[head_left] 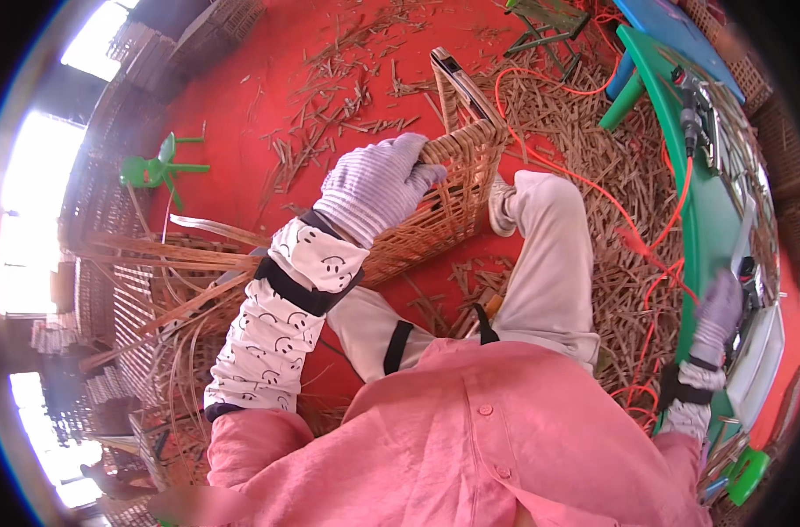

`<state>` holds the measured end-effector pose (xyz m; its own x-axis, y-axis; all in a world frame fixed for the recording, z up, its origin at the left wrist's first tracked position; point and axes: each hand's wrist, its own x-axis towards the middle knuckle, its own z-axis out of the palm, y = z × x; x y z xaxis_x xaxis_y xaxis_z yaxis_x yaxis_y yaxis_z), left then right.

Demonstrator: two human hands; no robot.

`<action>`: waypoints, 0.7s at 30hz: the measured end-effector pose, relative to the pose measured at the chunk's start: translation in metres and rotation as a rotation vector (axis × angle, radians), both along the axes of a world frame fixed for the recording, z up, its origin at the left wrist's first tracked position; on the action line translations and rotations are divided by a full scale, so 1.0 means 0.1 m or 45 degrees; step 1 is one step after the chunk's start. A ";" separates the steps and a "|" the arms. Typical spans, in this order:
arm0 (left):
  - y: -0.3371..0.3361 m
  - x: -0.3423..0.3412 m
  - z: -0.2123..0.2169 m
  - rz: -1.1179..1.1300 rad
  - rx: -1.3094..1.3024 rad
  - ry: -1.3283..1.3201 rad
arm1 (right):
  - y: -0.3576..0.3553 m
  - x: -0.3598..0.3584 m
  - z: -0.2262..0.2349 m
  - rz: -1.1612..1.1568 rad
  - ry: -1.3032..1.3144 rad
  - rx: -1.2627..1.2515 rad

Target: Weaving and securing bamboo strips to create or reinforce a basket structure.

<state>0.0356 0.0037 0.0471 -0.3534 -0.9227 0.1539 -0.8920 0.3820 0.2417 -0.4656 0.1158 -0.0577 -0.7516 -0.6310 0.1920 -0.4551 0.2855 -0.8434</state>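
Wicker basket (431,233) is gripped by the gloved left fingers (406,147).

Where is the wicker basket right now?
In the head view, the wicker basket is slightly above centre, just left of the person's right shoe, with the gloved left hand gripping its edge.

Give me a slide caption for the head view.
Left hand grips a woven basket; the blurred right hand is at a green table.
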 end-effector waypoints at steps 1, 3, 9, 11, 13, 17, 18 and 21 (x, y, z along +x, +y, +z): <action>0.01 -0.01 -0.02 -0.003 -0.019 0.009 | 0.19 -0.33 0.22 -0.098 -0.090 0.196; 0.05 0.05 0.01 -0.006 -0.004 0.053 | 0.68 -1.11 0.32 -0.156 0.440 0.411; 0.30 0.19 0.18 0.002 0.225 0.120 | 1.73 -2.17 0.00 -0.532 0.852 1.537; 0.45 0.53 0.23 0.032 0.018 0.085 | 1.55 -1.87 0.25 -0.567 0.884 1.363; 0.66 0.72 0.31 0.094 -0.067 0.048 | 1.20 -1.44 0.50 -0.483 0.925 1.094; 0.88 0.99 0.50 0.127 0.024 -0.145 | 0.26 -0.88 0.71 -0.035 1.115 0.579; 0.97 1.01 0.54 0.174 0.022 -0.142 | -0.06 -0.99 0.64 0.156 1.305 0.434; 0.98 0.94 0.50 0.287 -0.057 -0.666 | -0.78 -0.19 0.68 0.445 1.314 0.358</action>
